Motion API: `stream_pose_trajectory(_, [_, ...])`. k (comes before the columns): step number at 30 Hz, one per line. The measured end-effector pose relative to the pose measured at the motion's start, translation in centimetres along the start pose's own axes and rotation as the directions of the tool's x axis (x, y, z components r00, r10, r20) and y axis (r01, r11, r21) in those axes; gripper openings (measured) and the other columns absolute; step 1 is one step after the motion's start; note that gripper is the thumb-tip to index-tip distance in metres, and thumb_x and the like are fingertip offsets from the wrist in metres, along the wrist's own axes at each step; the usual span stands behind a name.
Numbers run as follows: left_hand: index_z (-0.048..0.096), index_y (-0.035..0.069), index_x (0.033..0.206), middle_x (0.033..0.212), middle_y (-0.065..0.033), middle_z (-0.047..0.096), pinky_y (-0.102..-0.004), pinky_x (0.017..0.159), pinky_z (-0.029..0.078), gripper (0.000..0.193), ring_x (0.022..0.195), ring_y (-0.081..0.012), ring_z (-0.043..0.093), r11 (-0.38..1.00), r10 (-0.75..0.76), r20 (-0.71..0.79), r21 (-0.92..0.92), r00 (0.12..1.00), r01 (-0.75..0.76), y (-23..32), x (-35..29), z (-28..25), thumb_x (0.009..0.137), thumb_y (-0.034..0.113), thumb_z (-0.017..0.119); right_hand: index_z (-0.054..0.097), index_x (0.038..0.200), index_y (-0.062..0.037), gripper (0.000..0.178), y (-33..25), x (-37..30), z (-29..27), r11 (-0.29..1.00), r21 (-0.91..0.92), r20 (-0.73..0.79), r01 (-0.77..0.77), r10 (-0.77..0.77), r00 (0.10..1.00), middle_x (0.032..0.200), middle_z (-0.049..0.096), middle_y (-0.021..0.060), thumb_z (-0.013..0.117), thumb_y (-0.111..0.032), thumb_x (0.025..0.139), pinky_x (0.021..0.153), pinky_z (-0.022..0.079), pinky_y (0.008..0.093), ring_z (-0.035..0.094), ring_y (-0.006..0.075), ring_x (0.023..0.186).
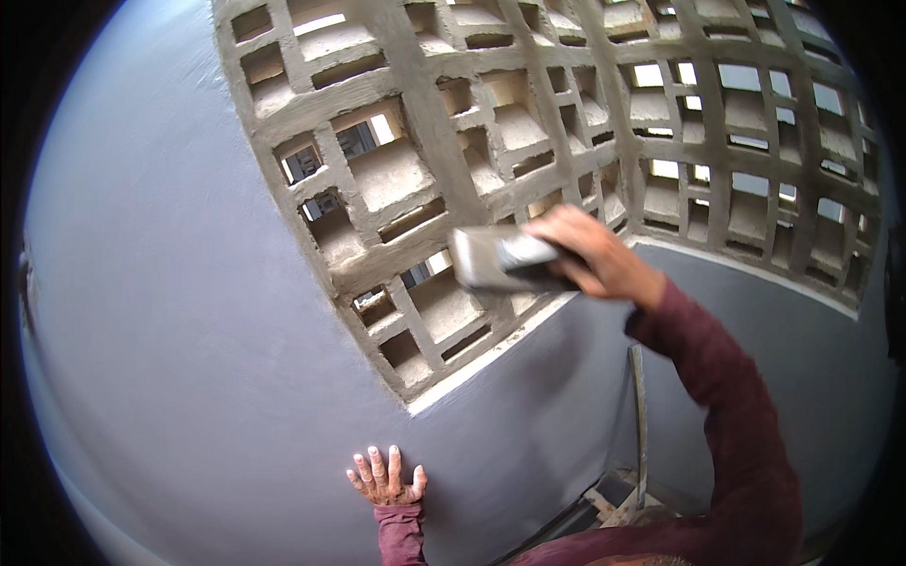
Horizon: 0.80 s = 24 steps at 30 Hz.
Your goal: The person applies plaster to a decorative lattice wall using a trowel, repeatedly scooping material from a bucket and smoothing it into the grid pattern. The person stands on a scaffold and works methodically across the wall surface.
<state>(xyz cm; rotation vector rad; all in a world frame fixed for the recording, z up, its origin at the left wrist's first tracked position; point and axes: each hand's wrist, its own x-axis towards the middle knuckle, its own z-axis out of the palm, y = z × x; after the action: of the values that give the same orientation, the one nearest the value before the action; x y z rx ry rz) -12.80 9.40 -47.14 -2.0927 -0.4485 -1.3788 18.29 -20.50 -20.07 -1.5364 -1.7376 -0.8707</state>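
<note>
My left hand [387, 481] lies flat against the smooth grey wall [217, 311], fingers spread, holding nothing. It rests below the lower corner of the perforated concrete block screen [453, 179]. Out in front of that screen, my right hand [599, 250] is closed round the dark handle of a plastering trowel [481, 259]. Motion blurs the trowel's flat, greyish rectangular blade. Whether the blade touches the concrete, I cannot tell.
A second stretch of block screen [746, 151] meets the first at a corner on the right, above another grey wall [755, 330]. An upright wooden strip [640, 424] leans in the corner. Boards and rubble [618, 495] lie at its foot.
</note>
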Motion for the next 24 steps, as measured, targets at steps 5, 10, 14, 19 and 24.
stream_pose_trajectory(5, [0.051, 0.018, 0.130, 0.146, -0.0120, 0.035, -0.0547, 0.112, 0.010, 0.058, 0.138, -0.0364, 0.025, 1.000, 0.018, -0.002, 0.002, 1.000, -0.018, 0.2, 0.6, 0.3, 0.083, 0.052, 0.050, 0.049, 0.123, 0.0016, 0.041, -5.5, -22.2, 5.8, 0.450, 0.660, 0.035, -0.601, 0.781, 0.623, 0.116, 0.055, 0.0101, 0.058, -0.013, 0.086, 0.094, 0.040, 0.0316, 0.052, 0.0178, 0.107])
stream_pose_trajectory(10, [0.046, 0.015, 0.135, 0.152, -0.0130, 0.023, -0.0567, 0.112, 0.007, 0.066, 0.140, -0.0394, 0.014, 0.994, 0.101, 0.077, 0.028, 0.992, -0.104, 0.3, 0.9, -0.1, 0.079, 0.050, 0.056, 0.050, 0.122, 0.0017, 0.034, -15.8, -46.0, 14.5, -0.562, 0.755, 0.605, 0.339, 0.796, -0.026, 0.117, 0.059, 0.0104, 0.052, -0.008, 0.090, 0.093, 0.044, 0.0332, 0.056, 0.0169, 0.106])
stream_pose_trajectory(14, [0.040, 0.014, 0.139, 0.154, -0.0140, 0.016, -0.0573, 0.112, 0.004, 0.073, 0.141, -0.0402, 0.006, 0.996, 0.063, 0.189, 0.045, 0.980, -0.073, 0.7, 0.3, -0.4, 0.077, 0.046, 0.062, 0.052, 0.115, -0.0027, 0.031, -23.8, -54.4, 13.2, -0.384, 0.801, 0.399, -0.459, 0.914, -0.068, 0.111, 0.060, 0.0133, 0.058, -0.009, 0.085, 0.096, 0.044, 0.0380, 0.057, 0.0243, 0.107])
stream_pose_trajectory(19, [0.031, 0.010, 0.144, 0.153, -0.0188, 0.012, -0.0571, 0.111, 0.007, 0.083, 0.141, -0.0415, 0.003, 0.996, -0.085, 0.258, 0.059, 0.962, 0.072, 3.8, 0.2, -1.4, 0.074, 0.036, 0.069, 0.047, 0.119, -0.0040, 0.038, -24.9, -62.2, 10.5, -0.529, 0.848, 0.528, 0.012, 0.845, -0.085, 0.116, 0.057, 0.0114, 0.060, -0.013, 0.085, 0.096, 0.044, 0.0391, 0.057, 0.0243, 0.106])
stream_pose_trajectory(24, [0.032, 0.009, 0.143, 0.152, -0.0213, 0.015, -0.0547, 0.111, 0.015, 0.079, 0.140, -0.0424, 0.009, 0.948, -0.217, 0.471, -0.106, 0.855, 0.299, 10.1, -3.4, -4.2, 0.076, 0.028, 0.069, 0.050, 0.122, -0.0027, 0.037, -24.6, -64.9, 6.8, -0.535, 0.676, 0.694, 0.507, 0.694, -0.192, 0.118, 0.058, 0.0113, 0.044, -0.026, 0.094, 0.095, 0.044, 0.0421, 0.058, 0.0266, 0.106])
